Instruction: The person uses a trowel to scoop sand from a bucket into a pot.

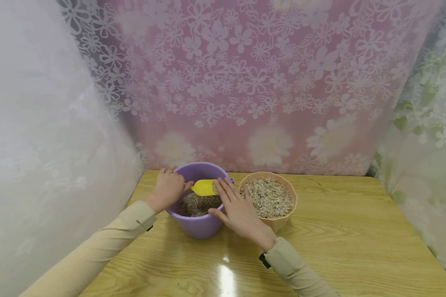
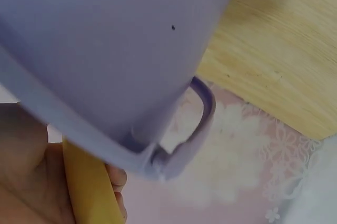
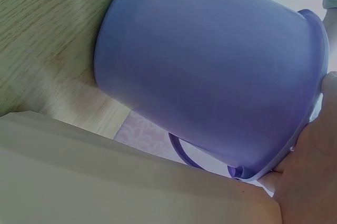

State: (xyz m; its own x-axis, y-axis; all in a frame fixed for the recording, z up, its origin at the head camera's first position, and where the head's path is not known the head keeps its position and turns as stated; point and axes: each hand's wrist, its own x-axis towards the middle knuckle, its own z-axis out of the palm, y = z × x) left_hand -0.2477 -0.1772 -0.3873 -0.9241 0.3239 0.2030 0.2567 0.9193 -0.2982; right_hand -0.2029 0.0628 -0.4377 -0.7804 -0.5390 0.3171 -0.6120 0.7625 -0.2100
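Observation:
My left hand (image 1: 168,186) grips the handle (image 2: 89,182) of a yellow scoop (image 1: 202,187), which lies across the mouth of a purple bucket (image 1: 201,227). Brown mixed grain (image 1: 194,206) covers the inside of the bucket lower down. My right hand (image 1: 241,212) reaches over the bucket's right rim, its fingers straight and laid at the scoop's front end, where a little grain shows. Those fingers partly hide the scoop's tip. In the right wrist view the purple bucket (image 3: 210,71) stands beside this hand, with its fingers at the rim.
Close to the right of the bucket stands a peach tub (image 1: 278,223) nearly full of pale grain (image 1: 270,200). Both containers stand on a wood-grain table (image 1: 349,239). A pink floral curtain (image 1: 223,103) hangs behind, with a white sheet (image 1: 52,136) at the left.

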